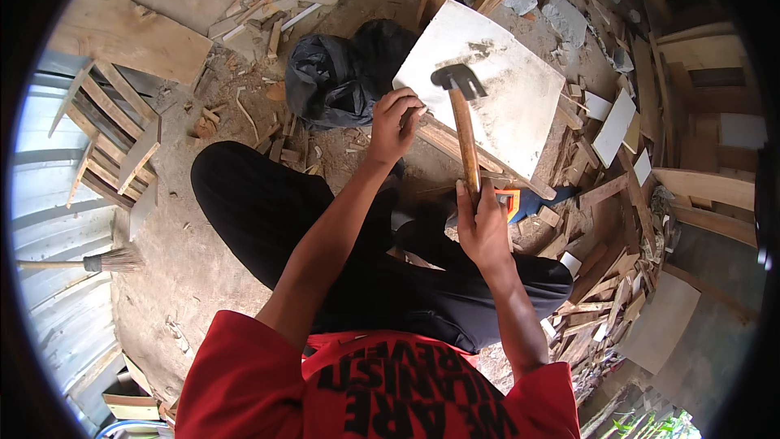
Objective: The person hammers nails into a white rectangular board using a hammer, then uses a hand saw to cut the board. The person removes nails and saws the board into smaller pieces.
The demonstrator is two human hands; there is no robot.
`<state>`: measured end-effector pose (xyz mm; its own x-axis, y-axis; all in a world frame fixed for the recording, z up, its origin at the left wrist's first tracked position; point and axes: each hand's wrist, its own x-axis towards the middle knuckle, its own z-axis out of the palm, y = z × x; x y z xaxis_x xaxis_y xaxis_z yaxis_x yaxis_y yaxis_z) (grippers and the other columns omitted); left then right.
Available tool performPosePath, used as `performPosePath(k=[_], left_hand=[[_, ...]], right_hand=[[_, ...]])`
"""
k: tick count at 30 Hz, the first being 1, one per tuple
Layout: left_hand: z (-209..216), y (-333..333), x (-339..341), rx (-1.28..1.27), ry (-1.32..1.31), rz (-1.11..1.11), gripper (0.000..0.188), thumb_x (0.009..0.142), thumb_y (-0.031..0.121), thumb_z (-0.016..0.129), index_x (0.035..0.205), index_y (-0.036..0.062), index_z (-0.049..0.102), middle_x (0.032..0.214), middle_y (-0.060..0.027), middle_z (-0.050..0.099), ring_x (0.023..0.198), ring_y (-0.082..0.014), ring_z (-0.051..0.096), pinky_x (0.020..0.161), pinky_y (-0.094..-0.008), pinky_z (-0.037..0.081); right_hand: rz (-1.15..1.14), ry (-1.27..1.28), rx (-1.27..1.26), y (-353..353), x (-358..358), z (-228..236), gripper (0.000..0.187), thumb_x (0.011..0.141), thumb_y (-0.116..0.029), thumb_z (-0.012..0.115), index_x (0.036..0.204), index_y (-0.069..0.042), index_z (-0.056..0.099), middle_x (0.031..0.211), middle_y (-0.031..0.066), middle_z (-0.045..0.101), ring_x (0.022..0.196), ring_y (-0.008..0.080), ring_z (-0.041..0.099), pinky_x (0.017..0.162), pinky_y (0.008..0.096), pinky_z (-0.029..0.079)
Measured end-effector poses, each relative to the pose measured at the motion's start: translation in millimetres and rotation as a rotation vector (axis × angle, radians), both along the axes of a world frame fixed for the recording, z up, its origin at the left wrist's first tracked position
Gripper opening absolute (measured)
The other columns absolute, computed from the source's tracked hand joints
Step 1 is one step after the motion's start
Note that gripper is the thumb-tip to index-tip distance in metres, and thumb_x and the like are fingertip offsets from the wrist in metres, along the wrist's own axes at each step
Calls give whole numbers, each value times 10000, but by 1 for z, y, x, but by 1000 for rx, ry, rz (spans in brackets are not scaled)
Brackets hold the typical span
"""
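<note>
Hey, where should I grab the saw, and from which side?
Probably take the saw by its orange handle, coming from your side: that end lies nearest you, right of the hammer, while the blue blade points away to the right.

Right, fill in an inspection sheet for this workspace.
Surface: dusty floor, partly littered.
Job's things: hammer, its head over a smudged white board; wooden strip along the white board's near edge.
Clutter: wood scraps heaped on the right; black bag left of the white board.
Hands: right hand grips the hammer; left hand curled at the white board's near edge.
Cables: nothing seen.
Surroundings: corrugated metal sheeting and broom at the left.
</note>
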<state>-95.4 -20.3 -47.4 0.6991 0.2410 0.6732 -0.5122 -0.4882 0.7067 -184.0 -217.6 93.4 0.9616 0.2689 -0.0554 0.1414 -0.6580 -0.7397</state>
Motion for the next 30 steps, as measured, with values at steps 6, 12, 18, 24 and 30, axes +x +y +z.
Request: performPosePath(k=[6,12,18,24,30], left_hand=[[0,-5,-4,51,-8,80,103,825,0,698,884,-1,614,985,-126,625,815,-303,609,707,-397,473],[3,5,-4,-62,67,-111,104,894,20,647,990,-14,624,1036,-127,625,920,-286,614,819,-361,482],[28,7,-6,-344,240,108,196,977,167,612,1071,-5,631,1076,-82,592,869,-172,583,791,-326,477],[47,25,68,-36,808,200,674,830,577,712,1107,-36,669,1102,-234,686,979,-320,685,806,-381,518],[26,20,68,-51,724,53,729,764,642,716,915,-72,720,805,-250,710,811,-383,716,732,-420,544]], right_hand=[[101,-89,-102,-7,-6,-32,231,973,-148,612,932,31,472,657,287,588,653,491,613,523,543,442],[-16,12,26,-1,-4,-3,253,983,-172,607,886,20,475,645,287,571,628,508,577,510,546,419],[-50,25,-50,-9,-10,-22,311,1012,-253,568,880,20,500,664,289,583,673,523,581,565,557,428],[-42,51,-47,-8,-13,-25,305,1017,-259,557,914,25,510,691,303,589,683,534,574,579,568,435],[-28,34,-54,-5,-18,-27,278,1012,-233,562,921,22,500,685,291,588,681,530,576,559,562,441]])
